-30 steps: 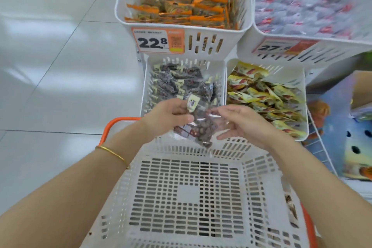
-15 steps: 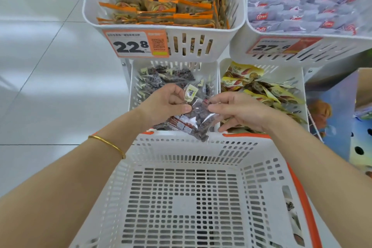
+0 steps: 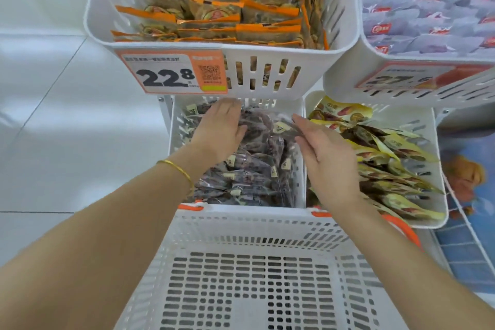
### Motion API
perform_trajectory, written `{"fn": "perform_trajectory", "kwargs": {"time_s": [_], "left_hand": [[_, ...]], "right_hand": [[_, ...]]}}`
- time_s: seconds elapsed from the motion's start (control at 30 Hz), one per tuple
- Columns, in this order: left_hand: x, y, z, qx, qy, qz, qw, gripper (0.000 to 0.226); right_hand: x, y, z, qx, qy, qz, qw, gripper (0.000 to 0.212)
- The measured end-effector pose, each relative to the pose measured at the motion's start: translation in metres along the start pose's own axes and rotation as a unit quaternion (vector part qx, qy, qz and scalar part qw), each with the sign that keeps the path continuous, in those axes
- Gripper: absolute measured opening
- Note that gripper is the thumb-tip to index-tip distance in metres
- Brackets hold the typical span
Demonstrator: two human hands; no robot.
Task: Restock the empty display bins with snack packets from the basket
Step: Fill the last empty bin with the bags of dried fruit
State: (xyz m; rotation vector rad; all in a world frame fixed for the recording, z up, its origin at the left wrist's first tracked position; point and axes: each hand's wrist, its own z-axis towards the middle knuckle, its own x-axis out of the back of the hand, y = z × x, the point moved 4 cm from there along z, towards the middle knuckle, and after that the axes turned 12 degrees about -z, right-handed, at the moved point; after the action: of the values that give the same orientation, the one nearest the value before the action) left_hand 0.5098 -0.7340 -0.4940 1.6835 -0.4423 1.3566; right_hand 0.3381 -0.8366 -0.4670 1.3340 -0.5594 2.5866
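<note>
Left hand (image 3: 219,128) and right hand (image 3: 324,161), fingers straight, touch dark packets (image 3: 257,169) in the lower bin (image 3: 172,128); an upper bin (image 3: 267,61) overhangs it, the basket (image 3: 241,225) just in front.

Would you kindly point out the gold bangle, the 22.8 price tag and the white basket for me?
gold bangle (image 3: 176,168): head view, on the band where it crosses the wrist.
22.8 price tag (image 3: 167,76): head view, on the large black digits.
white basket (image 3: 241,218): head view, on its bare far rim.

Glossy white tiled floor (image 3: 53,128) on the left, thin dark grout lines (image 3: 32,212), soft overhead glare, blue printed carton (image 3: 468,195) near right.
</note>
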Motion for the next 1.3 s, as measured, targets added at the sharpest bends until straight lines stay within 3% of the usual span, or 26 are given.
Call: {"fn": "perform_trajectory", "kwargs": {"time_s": [0.2,0.3,0.57,0.7,0.8,0.9,1.0,1.13,1.3], "left_hand": [[-0.029,-0.009,0.028,-0.002,-0.038,0.16,0.986,0.062],[-0.03,-0.011,0.026,0.011,-0.012,0.16,0.987,0.067],[-0.036,-0.011,0.005,-0.028,0.024,0.107,0.994,0.05],[-0.036,-0.012,0.003,-0.035,0.025,0.088,0.995,0.052],[-0.035,-0.014,0.005,-0.035,0.021,0.077,0.996,0.055],[-0.03,-0.017,0.006,-0.044,0.032,0.071,0.996,0.057],[-0.025,-0.02,0.003,-0.032,0.072,0.146,0.986,0.059],[-0.022,-0.039,0.005,0.04,0.025,0.156,0.987,0.066],[-0.024,-0.048,-0.009,0.031,0.023,0.153,0.987,0.069]], "right_hand": [[-0.039,-0.004,0.018,0.067,0.054,-0.084,0.993,0.039],[-0.047,-0.006,0.029,0.061,0.06,-0.105,0.991,0.042],[-0.081,-0.011,0.061,0.027,-0.09,-0.167,0.981,0.042],[-0.104,-0.011,0.076,0.007,-0.194,-0.239,0.951,0.051],[-0.102,-0.013,0.07,0.003,-0.185,-0.286,0.94,0.051],[-0.098,-0.022,0.047,0.044,-0.147,-0.228,0.962,0.05],[-0.108,-0.016,0.042,0.012,-0.25,-0.193,0.949,0.058],[-0.118,-0.012,0.049,0.01,-0.293,-0.212,0.932,0.065],[-0.098,-0.023,0.033,-0.015,-0.21,-0.199,0.957,0.067]]}}
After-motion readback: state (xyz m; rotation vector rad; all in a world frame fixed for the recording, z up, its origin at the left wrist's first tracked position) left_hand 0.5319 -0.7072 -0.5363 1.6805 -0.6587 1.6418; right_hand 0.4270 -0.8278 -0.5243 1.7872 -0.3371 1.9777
